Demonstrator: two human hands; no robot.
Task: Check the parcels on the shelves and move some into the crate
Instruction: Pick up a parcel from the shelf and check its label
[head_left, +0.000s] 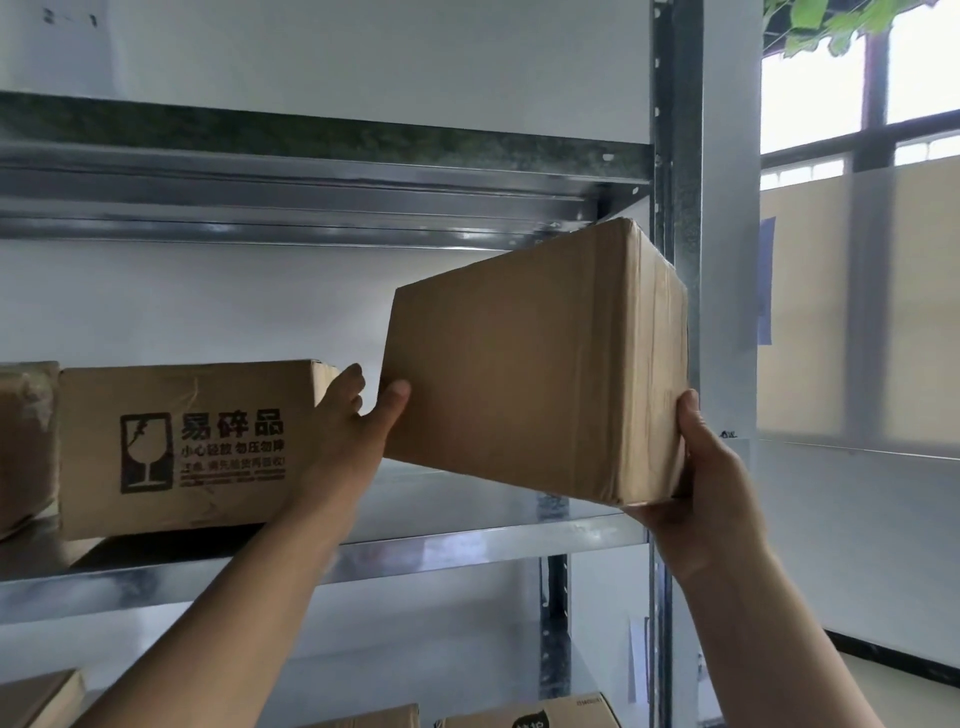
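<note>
Cardboard, plain and taped, the parcel hangs tilted over the right end of the metal shelf and appears lifted off it. The left hand pinches its lower left edge, thumb on the front face, and the right hand cups its lower right corner. Held only low down and leaning, it could tip out of the grip, or its top corner could catch the upright post just beside it; the crate is out of view.

I see the plain parcel as matt brown cardboard, smooth, w/ glossy clear tape wrinkled along its right edge. Printed parcel: same matt card, creased, black ink. Shelf & upright look like galvanised metal, shiny, mottled.
</note>
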